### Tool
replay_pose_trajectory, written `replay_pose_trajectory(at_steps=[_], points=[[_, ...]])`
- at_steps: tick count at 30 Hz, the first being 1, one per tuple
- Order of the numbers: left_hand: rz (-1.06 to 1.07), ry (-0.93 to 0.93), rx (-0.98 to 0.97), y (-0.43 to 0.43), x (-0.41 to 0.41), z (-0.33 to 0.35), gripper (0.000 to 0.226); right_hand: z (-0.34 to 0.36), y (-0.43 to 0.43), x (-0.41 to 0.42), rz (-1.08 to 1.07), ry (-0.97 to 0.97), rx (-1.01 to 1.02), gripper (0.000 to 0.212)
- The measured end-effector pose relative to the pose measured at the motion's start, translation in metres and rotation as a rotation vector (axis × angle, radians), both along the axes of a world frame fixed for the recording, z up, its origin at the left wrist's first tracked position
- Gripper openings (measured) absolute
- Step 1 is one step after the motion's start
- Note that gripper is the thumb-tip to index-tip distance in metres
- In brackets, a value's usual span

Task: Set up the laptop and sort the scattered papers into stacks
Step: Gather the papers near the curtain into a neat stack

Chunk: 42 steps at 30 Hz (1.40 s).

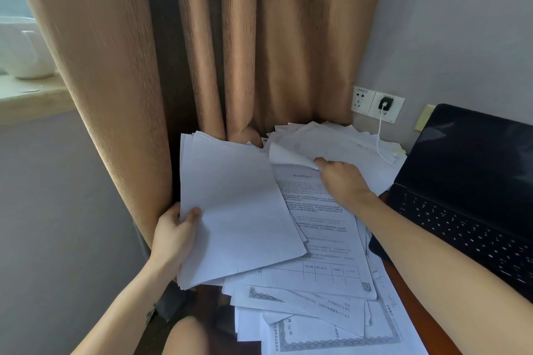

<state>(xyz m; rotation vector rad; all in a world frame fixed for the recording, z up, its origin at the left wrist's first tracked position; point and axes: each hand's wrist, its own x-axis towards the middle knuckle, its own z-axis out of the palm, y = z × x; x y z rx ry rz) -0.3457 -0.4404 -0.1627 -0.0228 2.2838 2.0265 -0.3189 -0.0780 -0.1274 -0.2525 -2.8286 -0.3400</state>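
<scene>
My left hand (173, 236) grips a stack of white sheets (233, 207) by its left edge, blank side up, held over the table's left part. My right hand (340, 179) pinches the curled corner of a single sheet (311, 147) at the back of the pile. Beneath lie scattered papers (326, 242) with printed text, tables and bordered certificates, overlapping down toward the front edge. An open black laptop (467, 190) with a dark screen stands at the right, its keyboard partly behind my right forearm.
A tan curtain (230, 52) hangs right behind the papers. Wall sockets (377, 102) hold a black plug with a white cable (380, 141) running down onto the papers. The brown table edge (415, 305) shows at the lower right. A window sill is far left.
</scene>
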Motion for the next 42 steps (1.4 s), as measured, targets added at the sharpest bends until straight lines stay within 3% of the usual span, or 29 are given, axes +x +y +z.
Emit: replay_pose_trajectory(at_steps=[7,11,15,18,20,22,23,25,27,33,39,42], points=[[-0.036,-0.003,0.023,-0.002,0.009,0.013,0.013,0.020,-0.024,0.022,0.016,0.178,-0.433,0.027],[-0.101,0.009,0.034,0.003,0.019,0.021,0.009,0.033,-0.062,0.046,0.192,0.025,-0.800,0.016],[-0.157,-0.049,0.094,0.009,0.031,0.023,0.018,0.037,-0.101,0.063,0.278,-0.143,-1.088,0.011],[-0.173,-0.124,0.135,0.008,0.037,0.019,0.024,0.036,-0.119,0.069,0.273,-0.244,-1.390,0.028],[-0.177,-0.151,0.146,0.006,0.040,0.015,0.028,0.034,-0.116,0.070,0.187,-0.189,-1.483,0.035],[-0.203,-0.140,0.122,0.004,0.042,0.014,0.037,0.027,-0.101,0.070,0.072,-0.041,-1.363,0.034],[-0.217,-0.133,0.113,0.004,0.043,0.014,0.043,0.023,-0.090,0.072,-0.004,-0.004,-1.207,0.037],[-0.211,-0.147,0.115,0.004,0.044,0.015,0.050,0.012,-0.073,0.078,-0.138,-0.104,-0.795,0.058],[-0.193,-0.160,0.117,0.005,0.043,0.015,0.050,0.003,-0.069,0.085,-0.179,-0.248,-0.585,0.075],[-0.151,-0.111,0.006,0.009,0.042,0.010,0.021,-0.009,-0.095,0.081,-0.041,-0.259,-0.520,0.080],[-0.126,-0.079,0.011,0.008,0.042,0.010,0.017,-0.005,-0.104,0.072,0.087,-0.156,-0.666,0.064],[-0.105,-0.076,0.000,0.010,0.039,0.009,0.024,-0.002,-0.097,0.080,-0.003,-0.228,-0.601,0.075]])
